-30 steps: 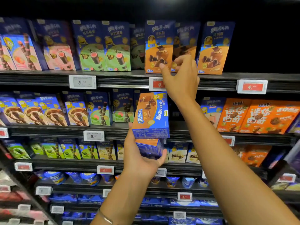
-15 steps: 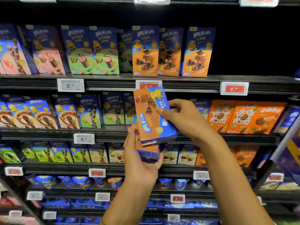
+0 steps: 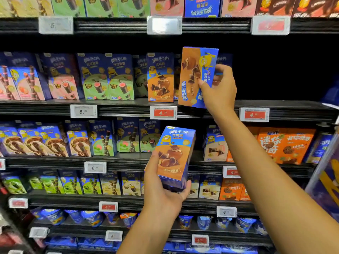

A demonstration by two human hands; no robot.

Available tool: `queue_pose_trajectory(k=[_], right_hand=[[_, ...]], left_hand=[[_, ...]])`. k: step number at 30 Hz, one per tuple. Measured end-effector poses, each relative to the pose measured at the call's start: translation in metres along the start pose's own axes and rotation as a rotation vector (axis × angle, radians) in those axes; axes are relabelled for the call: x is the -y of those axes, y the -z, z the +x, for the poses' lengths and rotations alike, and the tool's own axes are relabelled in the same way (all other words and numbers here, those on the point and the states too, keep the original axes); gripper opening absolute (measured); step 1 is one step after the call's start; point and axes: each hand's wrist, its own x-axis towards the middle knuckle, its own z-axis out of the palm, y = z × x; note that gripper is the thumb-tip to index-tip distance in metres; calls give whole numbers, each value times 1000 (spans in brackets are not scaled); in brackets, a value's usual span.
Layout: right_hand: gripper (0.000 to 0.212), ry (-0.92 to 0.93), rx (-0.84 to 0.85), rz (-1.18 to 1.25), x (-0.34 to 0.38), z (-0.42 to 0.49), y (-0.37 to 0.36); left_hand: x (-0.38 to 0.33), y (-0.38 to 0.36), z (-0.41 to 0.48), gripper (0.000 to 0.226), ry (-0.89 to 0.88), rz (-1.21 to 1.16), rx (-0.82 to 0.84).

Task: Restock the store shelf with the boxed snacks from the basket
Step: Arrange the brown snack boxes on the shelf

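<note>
Step in hand: placing. Right grip (image 3: 218, 90) pinches the raised box (image 3: 194, 76) by its right edge, thumb on the face, fingers curled behind. The box stands on end, tipped slightly. Its lower end is at the front edge of the shelf (image 3: 124, 109), just right of the standing box (image 3: 160, 77) of the same orange kind. Whether it rests on the shelf, cannot tell. Its print runs sideways, so it is not faced like the row.

Left grip (image 3: 163, 195) holds the second box (image 3: 174, 156) from below, fingers wrapped round its base, well under that shelf and in front of the next one down. Waiting its turn, I judge.

Next move, as I read it: turn the raised box so its face matches the row, seat it flat, slide it back, let go. Then pass up the second box.

Count:
- In hand: two boxes.
- Same kind on the shelf: one in full view, parts of two more behind the raised box and right grip.
- Price tags (image 3: 163, 112) on this shelf's edge: three.
- Basket: not in view.
</note>
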Motion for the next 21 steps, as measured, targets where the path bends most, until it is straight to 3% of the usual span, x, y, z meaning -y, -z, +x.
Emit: queue_pose_trajectory(k=[14,21], right_hand=[[42,14,-35,-167,-20,10,-23],[47,-26,45,-189,-18,19,-22]], left_hand=[[-8,-24,-14,45,-35,18,60],[-16,-32,-24,49,-125,37,89]])
